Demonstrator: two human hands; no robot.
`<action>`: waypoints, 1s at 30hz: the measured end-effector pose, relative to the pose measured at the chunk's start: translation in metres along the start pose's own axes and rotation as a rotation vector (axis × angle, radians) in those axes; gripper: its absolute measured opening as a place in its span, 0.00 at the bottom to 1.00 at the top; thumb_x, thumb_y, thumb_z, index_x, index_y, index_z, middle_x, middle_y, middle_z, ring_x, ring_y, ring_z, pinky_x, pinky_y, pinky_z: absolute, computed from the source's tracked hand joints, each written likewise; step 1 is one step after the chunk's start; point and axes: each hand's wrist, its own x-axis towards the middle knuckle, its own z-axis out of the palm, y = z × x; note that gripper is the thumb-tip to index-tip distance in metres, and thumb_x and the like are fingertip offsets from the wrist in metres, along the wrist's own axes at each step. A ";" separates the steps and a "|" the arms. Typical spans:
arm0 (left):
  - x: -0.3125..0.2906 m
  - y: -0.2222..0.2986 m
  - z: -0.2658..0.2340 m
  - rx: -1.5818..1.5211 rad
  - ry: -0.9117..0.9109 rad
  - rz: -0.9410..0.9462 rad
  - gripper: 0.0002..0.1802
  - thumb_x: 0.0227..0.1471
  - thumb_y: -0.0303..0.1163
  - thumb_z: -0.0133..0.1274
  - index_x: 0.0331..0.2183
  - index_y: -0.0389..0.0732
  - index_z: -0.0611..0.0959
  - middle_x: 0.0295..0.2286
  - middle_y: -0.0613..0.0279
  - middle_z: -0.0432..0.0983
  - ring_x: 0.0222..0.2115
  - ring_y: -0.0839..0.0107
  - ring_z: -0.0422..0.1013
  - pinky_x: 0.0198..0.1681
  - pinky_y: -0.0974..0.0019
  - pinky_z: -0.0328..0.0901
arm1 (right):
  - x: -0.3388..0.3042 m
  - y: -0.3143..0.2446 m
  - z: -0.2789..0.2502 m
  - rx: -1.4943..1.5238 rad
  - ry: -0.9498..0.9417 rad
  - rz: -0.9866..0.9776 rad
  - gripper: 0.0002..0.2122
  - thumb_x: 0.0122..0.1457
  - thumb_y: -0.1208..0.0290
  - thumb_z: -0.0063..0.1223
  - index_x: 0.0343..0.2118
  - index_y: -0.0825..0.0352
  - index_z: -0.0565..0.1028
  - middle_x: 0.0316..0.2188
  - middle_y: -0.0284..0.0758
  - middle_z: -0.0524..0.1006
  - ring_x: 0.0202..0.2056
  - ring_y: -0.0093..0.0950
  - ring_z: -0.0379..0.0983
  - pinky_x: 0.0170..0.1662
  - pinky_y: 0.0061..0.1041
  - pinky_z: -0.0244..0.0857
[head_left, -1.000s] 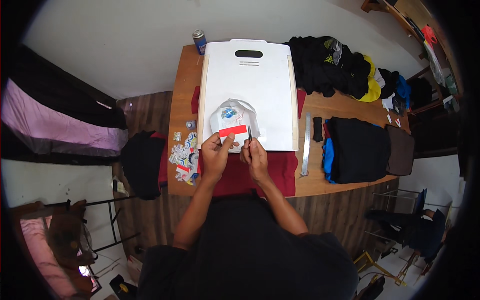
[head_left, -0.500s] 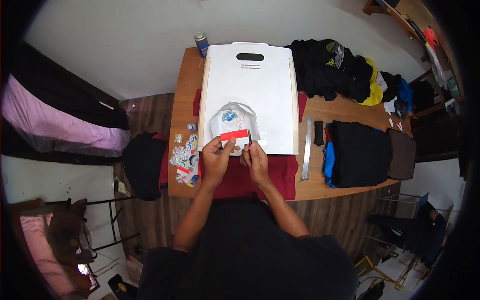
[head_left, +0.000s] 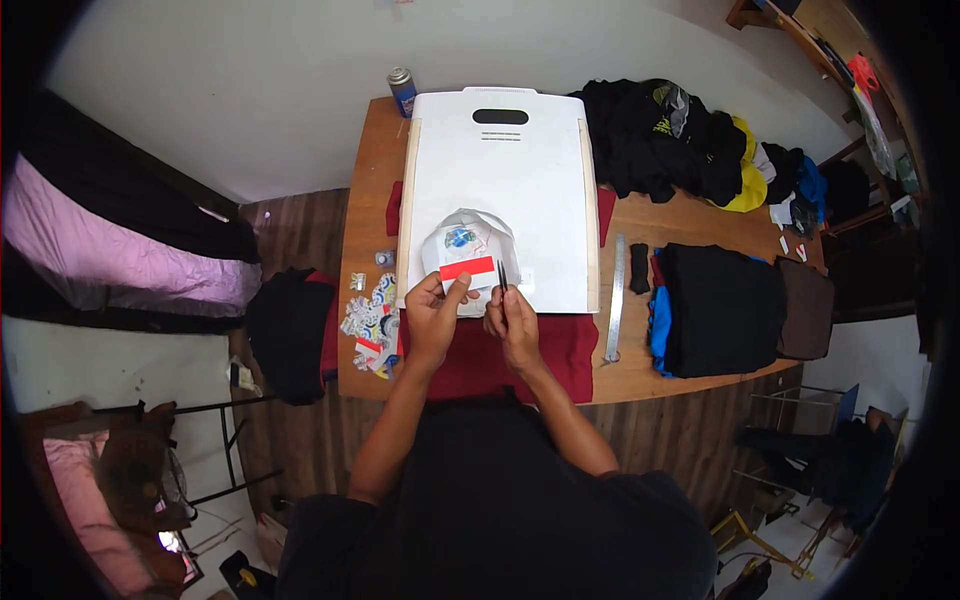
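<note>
A small rectangular card (head_left: 467, 271), red above and white below, sits between the thumb and fingers of my left hand (head_left: 432, 315). Just to its right, my right hand (head_left: 514, 325) grips black tweezers (head_left: 503, 270), their two thin prongs pointing away from me and slightly apart. Behind the card, an open, crumpled white bag or liner (head_left: 505, 238) rests on a large white board (head_left: 500, 185); a round blue-and-green piece (head_left: 460, 238) shows inside. Maroon cloth (head_left: 560, 355) lies under the board, below my hands. The fingertips behind the card are hidden.
Left of the board lie a pile of cut stickers (head_left: 377, 320) and a small jar (head_left: 384, 258). A spray can (head_left: 402, 92) stands behind. To the right are a metal ruler (head_left: 615, 300), folded black garments (head_left: 720, 310) and heaped dark clothes (head_left: 650, 135).
The tweezers have moved off the card's right edge, and their prongs now show apart from it. The card has tilted slightly in my left hand.
</note>
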 end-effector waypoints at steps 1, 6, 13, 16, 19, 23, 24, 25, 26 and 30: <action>0.000 0.000 0.000 0.000 0.001 0.000 0.07 0.57 0.28 0.57 0.33 0.33 0.82 0.25 0.62 0.79 0.26 0.81 0.71 0.31 0.77 0.63 | -0.002 0.001 -0.001 -0.011 -0.011 0.009 0.16 0.72 0.57 0.30 0.33 0.63 0.65 0.15 0.23 0.56 0.17 0.14 0.48 0.22 0.16 0.46; -0.001 -0.002 0.000 0.009 0.000 -0.004 0.07 0.57 0.28 0.57 0.32 0.33 0.82 0.25 0.62 0.79 0.26 0.82 0.71 0.31 0.77 0.63 | -0.004 0.002 0.001 0.009 -0.035 0.035 0.16 0.72 0.57 0.30 0.32 0.63 0.65 0.15 0.23 0.56 0.17 0.14 0.49 0.22 0.16 0.46; -0.002 -0.004 -0.001 0.018 0.005 -0.018 0.07 0.57 0.28 0.57 0.32 0.33 0.82 0.24 0.62 0.79 0.25 0.82 0.71 0.31 0.77 0.63 | -0.003 0.002 0.003 0.004 -0.018 0.029 0.16 0.72 0.56 0.30 0.33 0.63 0.64 0.15 0.23 0.56 0.17 0.14 0.49 0.22 0.16 0.47; -0.003 -0.006 -0.001 0.005 0.004 -0.014 0.07 0.57 0.28 0.57 0.32 0.33 0.81 0.25 0.62 0.79 0.26 0.81 0.72 0.31 0.77 0.63 | 0.000 0.006 0.001 0.009 0.021 0.009 0.16 0.72 0.57 0.30 0.33 0.63 0.65 0.15 0.23 0.56 0.17 0.14 0.49 0.22 0.16 0.47; -0.004 -0.006 -0.002 -0.011 -0.004 0.014 0.07 0.57 0.29 0.57 0.32 0.33 0.81 0.25 0.63 0.79 0.26 0.81 0.73 0.30 0.77 0.63 | 0.004 -0.002 -0.003 -0.006 0.079 -0.001 0.16 0.72 0.57 0.30 0.36 0.64 0.66 0.15 0.24 0.57 0.17 0.14 0.49 0.22 0.16 0.47; -0.005 -0.006 -0.002 0.039 -0.044 -0.032 0.07 0.56 0.29 0.58 0.31 0.33 0.81 0.24 0.68 0.77 0.26 0.84 0.71 0.28 0.78 0.62 | 0.024 -0.016 -0.013 -0.084 0.093 0.006 0.15 0.71 0.59 0.33 0.40 0.66 0.68 0.18 0.23 0.59 0.20 0.13 0.51 0.25 0.15 0.49; -0.005 -0.009 -0.003 0.060 -0.056 -0.052 0.07 0.56 0.28 0.58 0.30 0.34 0.81 0.23 0.70 0.75 0.25 0.86 0.70 0.27 0.79 0.60 | 0.026 -0.018 -0.016 -0.059 0.073 0.044 0.13 0.71 0.61 0.37 0.39 0.66 0.69 0.20 0.22 0.61 0.22 0.13 0.53 0.26 0.15 0.50; -0.004 -0.016 -0.007 0.059 -0.053 -0.049 0.07 0.56 0.28 0.58 0.30 0.34 0.81 0.23 0.70 0.75 0.25 0.86 0.70 0.27 0.79 0.60 | 0.027 -0.023 -0.012 -0.060 0.069 0.044 0.13 0.71 0.61 0.37 0.39 0.66 0.69 0.20 0.22 0.61 0.22 0.13 0.53 0.26 0.15 0.50; -0.003 -0.025 -0.013 0.145 -0.066 -0.021 0.07 0.56 0.28 0.58 0.31 0.34 0.81 0.22 0.72 0.74 0.23 0.87 0.67 0.25 0.79 0.59 | 0.027 -0.029 -0.006 -0.218 0.054 0.028 0.11 0.69 0.64 0.41 0.37 0.67 0.70 0.21 0.22 0.62 0.23 0.12 0.54 0.27 0.14 0.51; 0.004 -0.044 -0.031 0.156 -0.110 0.025 0.05 0.56 0.26 0.57 0.34 0.33 0.81 0.28 0.69 0.78 0.27 0.85 0.70 0.32 0.79 0.63 | 0.021 -0.017 -0.005 -0.347 0.042 0.018 0.07 0.65 0.69 0.50 0.32 0.67 0.71 0.24 0.20 0.67 0.26 0.09 0.57 0.29 0.13 0.52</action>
